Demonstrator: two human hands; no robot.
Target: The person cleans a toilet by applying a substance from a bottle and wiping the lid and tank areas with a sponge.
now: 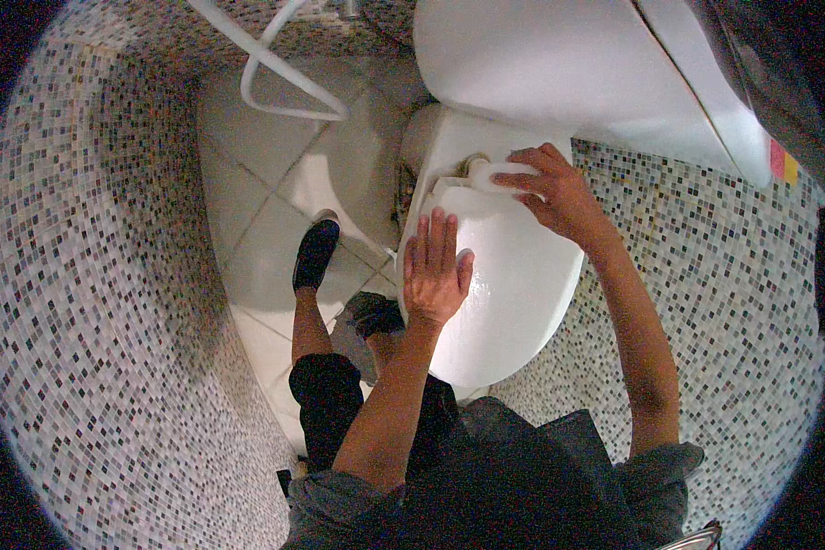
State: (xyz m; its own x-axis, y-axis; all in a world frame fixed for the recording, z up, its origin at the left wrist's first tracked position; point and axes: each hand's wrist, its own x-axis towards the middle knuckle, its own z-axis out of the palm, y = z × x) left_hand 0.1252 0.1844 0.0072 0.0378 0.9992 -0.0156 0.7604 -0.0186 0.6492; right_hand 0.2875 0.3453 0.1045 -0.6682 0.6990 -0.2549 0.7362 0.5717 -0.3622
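A white toilet lid (515,309), lowered and glossy with a wet-looking shine, lies before me. My left hand (434,271) is held flat, back upward, over its left edge, the thumb spread and nothing in it. I cannot tell whether the palm touches the lid. Near the rear of the lid, my right hand (546,189) grips a small white rounded object (487,177) between thumb and fingers. Its kind is unclear, since the fingers cover its right end. A cream-coloured round piece (478,163) with a brownish rim shows just behind it, near the lid's hinge end.
A large white rounded fixture (522,55) overhangs the toilet's rear. A bent white tube (282,69) stands over the tiled floor (247,199) at upper left. Mosaic-tiled walls (715,275) close in on both sides. My dark shoe (316,254) is left of the toilet.
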